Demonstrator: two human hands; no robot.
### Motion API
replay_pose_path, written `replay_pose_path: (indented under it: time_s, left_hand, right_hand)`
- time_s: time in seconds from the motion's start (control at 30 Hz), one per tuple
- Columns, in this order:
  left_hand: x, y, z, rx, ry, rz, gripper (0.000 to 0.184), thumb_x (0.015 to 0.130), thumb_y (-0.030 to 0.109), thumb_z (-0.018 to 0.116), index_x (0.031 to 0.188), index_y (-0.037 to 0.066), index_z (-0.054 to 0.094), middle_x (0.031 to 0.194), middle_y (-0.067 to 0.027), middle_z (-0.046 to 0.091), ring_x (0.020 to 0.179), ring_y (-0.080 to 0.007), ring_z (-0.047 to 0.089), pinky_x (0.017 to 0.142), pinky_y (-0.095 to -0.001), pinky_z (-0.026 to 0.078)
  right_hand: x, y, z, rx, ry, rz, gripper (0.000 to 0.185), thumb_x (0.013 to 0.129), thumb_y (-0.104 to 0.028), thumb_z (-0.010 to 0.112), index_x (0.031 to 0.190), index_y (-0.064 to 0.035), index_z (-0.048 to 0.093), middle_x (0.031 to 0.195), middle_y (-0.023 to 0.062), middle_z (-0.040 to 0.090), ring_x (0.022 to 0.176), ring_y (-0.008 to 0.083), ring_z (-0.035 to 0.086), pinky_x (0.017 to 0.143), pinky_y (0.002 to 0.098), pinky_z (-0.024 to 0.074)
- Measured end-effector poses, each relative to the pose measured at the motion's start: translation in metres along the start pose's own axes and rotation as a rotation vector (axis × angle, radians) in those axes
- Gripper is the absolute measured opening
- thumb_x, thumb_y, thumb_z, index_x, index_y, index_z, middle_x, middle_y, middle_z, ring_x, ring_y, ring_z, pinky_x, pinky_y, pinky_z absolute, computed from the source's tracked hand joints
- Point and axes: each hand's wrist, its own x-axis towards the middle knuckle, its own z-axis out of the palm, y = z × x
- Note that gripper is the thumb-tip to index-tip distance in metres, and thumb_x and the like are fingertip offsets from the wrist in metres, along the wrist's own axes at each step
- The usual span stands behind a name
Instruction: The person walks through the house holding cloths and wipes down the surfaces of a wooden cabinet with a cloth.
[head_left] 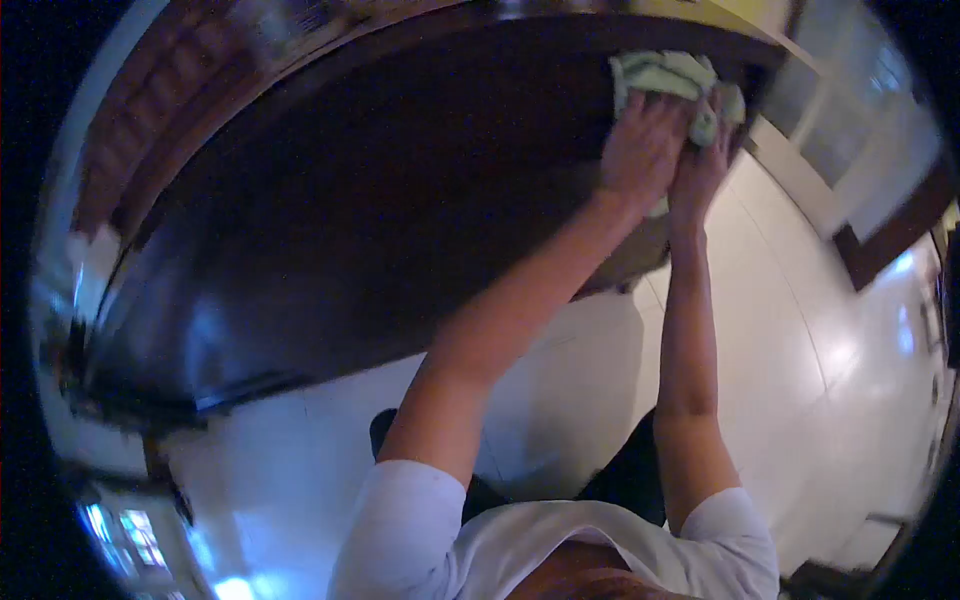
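A light green cloth [665,75] lies bunched on the far right end of a dark wooden tabletop [380,200]. Pressing down on it, my left hand [643,150] holds the cloth against the wood with its fingers laid over the fabric. Just to the right, my right hand [703,165] grips a folded part of the same cloth near the tabletop's right edge. The fingertips of both hands are partly blurred or hidden in the folds.
Pale floor tiles [780,290] run below and right of the table. A white panelled door or cabinet [800,165] stands at the right. Brown slatted woodwork [165,110] lies beyond the far left edge. Bright windows [130,535] show at lower left.
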Motion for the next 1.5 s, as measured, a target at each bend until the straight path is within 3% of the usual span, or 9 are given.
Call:
replay_pose_path:
  time_s: [0.1,0.3,0.63,0.73,0.97,1.07,1.17,1.33,1.5]
  left_hand:
    - [-0.055,-0.046,-0.064,-0.012,-0.011,-0.132,0.057,0.079,0.015,0.049,0.136,0.010,0.040,0.120,-0.0080,0.054,0.116,-0.0262,0.047,0.102,-0.0476,0.028]
    - [-0.190,-0.161,-0.203,0.326,-0.135,-0.557,0.075,0.074,0.023,0.059,0.143,0.025,0.030,0.119,-0.0043,0.055,0.116,-0.0210,0.047,0.104,-0.0488,0.022]
    - [-0.345,-0.305,-0.352,0.639,0.054,-0.733,0.066,0.081,0.025,0.056,0.140,0.008,0.031,0.137,-0.0182,0.038,0.128,-0.0371,0.033,0.107,-0.0544,0.015]
    - [-0.385,-0.342,-0.370,0.215,0.461,-0.739,0.058,0.087,0.020,0.051,0.138,0.001,0.031,0.139,-0.0208,0.033,0.130,-0.0381,0.030,0.109,-0.0478,0.017]
    - [-0.341,-0.294,-0.325,-0.102,0.523,-0.950,0.061,0.082,0.014,0.055,0.137,0.000,0.033,0.132,-0.0220,0.043,0.124,-0.0388,0.036,0.106,-0.0452,0.023]
    - [-0.300,-0.238,-0.286,0.251,0.013,-0.878,0.068,0.076,0.019,0.060,0.137,0.003,0.034,0.129,-0.0210,0.045,0.124,-0.0395,0.035,0.105,-0.0544,0.020]
    - [-0.295,-0.234,-0.289,0.209,-0.006,-0.754,0.071,0.072,0.020,0.061,0.136,0.004,0.036,0.130,-0.0203,0.045,0.125,-0.0404,0.034,0.105,-0.0578,0.012]
    - [-0.332,-0.288,-0.334,0.183,0.370,-0.770,0.043,0.088,0.017,0.050,0.128,0.001,0.046,0.131,-0.0176,0.046,0.123,-0.0338,0.039,0.104,-0.0450,0.025]
    - [-0.379,-0.303,-0.321,0.652,0.046,-0.870,0.055,0.088,0.022,0.054,0.135,0.002,0.036,0.134,-0.0166,0.043,0.124,-0.0309,0.039,0.104,-0.0412,0.027]
  right_hand:
    - [-0.026,-0.070,0.025,-0.002,-0.100,-0.036,0.046,0.086,-0.010,0.044,0.133,-0.0119,0.046,0.138,0.0112,0.042,0.127,0.0406,0.035,0.107,0.0482,0.0264]
    - [-0.074,-0.255,0.087,0.096,-0.243,-0.506,0.050,0.083,-0.015,0.047,0.133,-0.0161,0.047,0.126,0.0126,0.046,0.122,0.0379,0.039,0.101,0.0529,0.0295]
    - [-0.117,-0.506,0.141,0.345,-0.508,-0.925,0.044,0.078,-0.021,0.051,0.121,-0.0121,0.056,0.121,0.0141,0.048,0.122,0.0356,0.039,0.104,0.0556,0.0279]
    - [-0.128,-0.569,0.166,0.425,-0.409,-1.114,0.046,0.077,-0.019,0.054,0.122,-0.0153,0.054,0.118,0.0121,0.048,0.121,0.0314,0.040,0.104,0.0515,0.0296]
    - [-0.110,-0.503,0.146,0.390,-0.528,-0.984,0.042,0.076,-0.021,0.053,0.117,-0.0151,0.058,0.117,0.0113,0.053,0.119,0.0315,0.044,0.105,0.0502,0.0288]
    - [-0.108,-0.414,0.118,0.146,-0.486,-0.753,0.053,0.075,-0.019,0.054,0.127,-0.0230,0.053,0.104,0.0096,0.052,0.112,0.0355,0.045,0.100,0.0551,0.0317]
    - [-0.116,-0.411,0.120,0.175,-0.233,-0.694,0.057,0.074,-0.018,0.054,0.131,-0.0235,0.050,0.101,0.0095,0.051,0.109,0.0359,0.046,0.099,0.0553,0.0322]
    - [-0.118,-0.499,0.136,0.472,-0.563,-0.839,0.040,0.077,-0.019,0.050,0.114,-0.0072,0.058,0.121,0.0145,0.051,0.121,0.0368,0.040,0.105,0.0535,0.0276]
    - [-0.111,-0.516,0.135,0.531,-0.408,-0.958,0.047,0.076,-0.022,0.053,0.122,-0.0108,0.052,0.117,0.0052,0.053,0.121,0.0270,0.041,0.108,0.0487,0.0260]
